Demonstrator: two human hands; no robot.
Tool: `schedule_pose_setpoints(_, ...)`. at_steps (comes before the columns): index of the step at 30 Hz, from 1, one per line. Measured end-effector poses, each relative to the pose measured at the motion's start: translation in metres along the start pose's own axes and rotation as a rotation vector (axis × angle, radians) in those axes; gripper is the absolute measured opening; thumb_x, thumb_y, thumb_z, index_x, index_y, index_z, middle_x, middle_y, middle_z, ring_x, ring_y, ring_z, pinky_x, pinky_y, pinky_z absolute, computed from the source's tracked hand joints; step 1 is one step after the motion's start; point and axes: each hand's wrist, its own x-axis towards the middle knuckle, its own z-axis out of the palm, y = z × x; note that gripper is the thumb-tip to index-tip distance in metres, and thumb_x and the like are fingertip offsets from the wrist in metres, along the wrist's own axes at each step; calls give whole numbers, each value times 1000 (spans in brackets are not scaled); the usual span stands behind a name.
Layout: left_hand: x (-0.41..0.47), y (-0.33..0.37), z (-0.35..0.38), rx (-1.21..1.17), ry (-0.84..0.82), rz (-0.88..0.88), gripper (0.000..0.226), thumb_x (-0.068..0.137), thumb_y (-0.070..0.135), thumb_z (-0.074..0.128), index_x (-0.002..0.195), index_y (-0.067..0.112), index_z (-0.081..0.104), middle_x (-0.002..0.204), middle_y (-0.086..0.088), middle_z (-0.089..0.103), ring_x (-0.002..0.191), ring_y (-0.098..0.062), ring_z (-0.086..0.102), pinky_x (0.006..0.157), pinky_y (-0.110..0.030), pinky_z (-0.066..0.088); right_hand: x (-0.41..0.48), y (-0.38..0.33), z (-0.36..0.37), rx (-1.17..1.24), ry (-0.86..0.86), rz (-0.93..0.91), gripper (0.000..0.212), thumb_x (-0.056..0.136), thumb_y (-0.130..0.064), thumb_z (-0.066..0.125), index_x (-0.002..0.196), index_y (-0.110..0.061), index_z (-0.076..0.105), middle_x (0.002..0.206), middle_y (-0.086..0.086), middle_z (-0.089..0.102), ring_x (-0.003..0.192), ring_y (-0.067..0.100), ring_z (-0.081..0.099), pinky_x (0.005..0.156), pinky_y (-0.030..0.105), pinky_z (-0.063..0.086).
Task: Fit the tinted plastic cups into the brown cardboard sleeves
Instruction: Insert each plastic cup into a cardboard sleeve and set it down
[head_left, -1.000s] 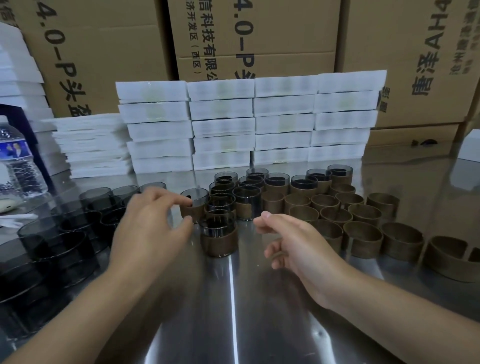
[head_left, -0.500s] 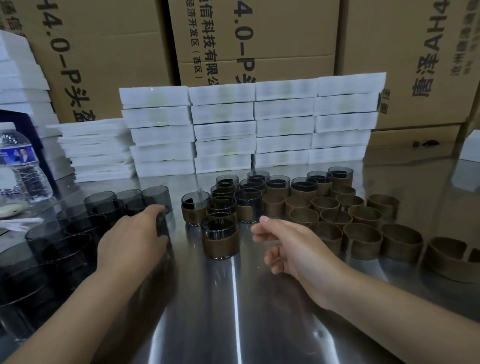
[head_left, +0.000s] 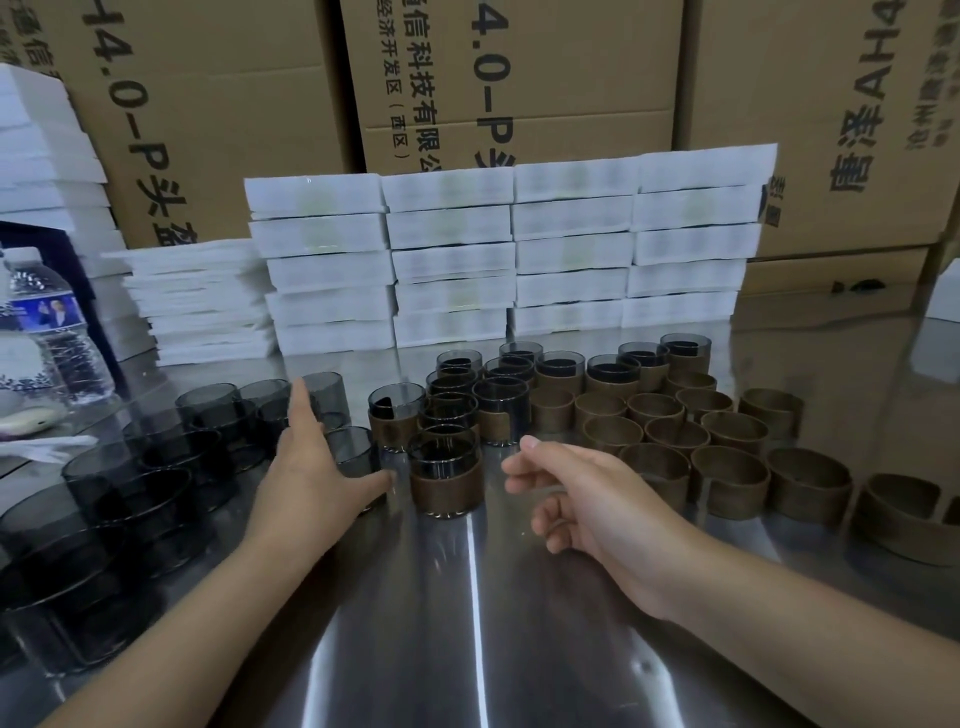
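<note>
Right now your left hand (head_left: 311, 478) grips a bare tinted cup (head_left: 358, 452), with the thumb curled across its near side and the index finger straight up beside the loose cups (head_left: 156, 467) massed on the left of the steel table (head_left: 467, 623). The held cup is just left of the nearest sleeved cup (head_left: 445, 475). Your right hand (head_left: 597, 504) hovers with its fingers loosely curled, holding nothing, beside the empty brown sleeves (head_left: 730, 480) ranked on the right. Stacked white boxes (head_left: 452, 260) line the back.

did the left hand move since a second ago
Yes. The left hand drew back left from the leftmost sleeved cup and now grips a bare cup.
</note>
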Motion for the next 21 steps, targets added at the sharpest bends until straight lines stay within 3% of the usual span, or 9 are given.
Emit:
schedule_pose_setpoints(6,5,-7,8,-187,-10,-116,136,63,32,90,154,23,-10,150,-12,40,137,-28,39,109,-43,34,-1,-2,1,0,-19,4,27,95,-35,55,83,-17,72,73,-6,69,48,8,52,46,20,41)
schedule_pose_setpoints(9,8,-10,11,-186,-48,-156,120,59,31,92,151,10,18,138,-11,51,124,-25,50,103,-39,41,-3,-3,1,-3,-27,6,27,96,-34,55,84,-16,71,73,-6,69,48,8,51,46,20,41)
schedule_pose_setpoints(12,10,-12,10,-166,-14,-143,94,56,34,93,133,8,44,110,1,58,101,-17,54,86,-33,45,-4,-4,2,-13,-32,8,27,96,-34,54,85,-15,71,73,-5,68,48,9,51,47,20,41)
schedule_pose_setpoints(19,2,2,7,-193,230,132,73,58,34,92,113,33,44,95,26,54,98,-11,58,82,-28,44,-5,-5,2,-35,-75,0,29,97,-34,52,84,-15,69,66,-5,67,48,9,50,46,19,40)
schedule_pose_setpoints(21,-5,9,3,-177,295,222,71,57,37,91,106,44,40,97,25,58,97,-10,60,82,-31,48,-4,-5,2,-37,-81,-6,29,97,-35,52,83,-15,68,65,-5,66,48,8,50,46,19,40)
